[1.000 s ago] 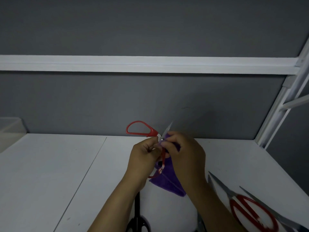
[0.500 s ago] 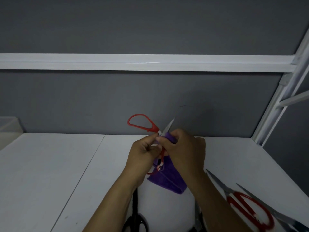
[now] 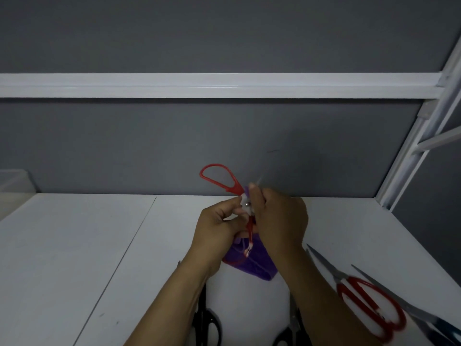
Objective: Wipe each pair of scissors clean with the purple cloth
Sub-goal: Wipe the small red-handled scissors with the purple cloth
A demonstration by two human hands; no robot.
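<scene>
Right hand (image 3: pixel 279 221), gripping purple fabric cloth (image 3: pixel 254 265), has slid to red-handled steel scissors (image 3: pixel 219 178) blade tip; left hand (image 3: pixel 217 228) pinches pivot. Stroke nearly done.

a single wide-angle view from the person's head, looking forward and down over the white desk (image 3: pixel 74 245) toward the grey wall (image 3: pixel 224 136). it sits close: the left hand (image 3: pixel 219 228) and right hand (image 3: pixel 280 221) meet just below mid-frame, forearms (image 3: pixel 174 308) entering from the bottom edge.
</scene>
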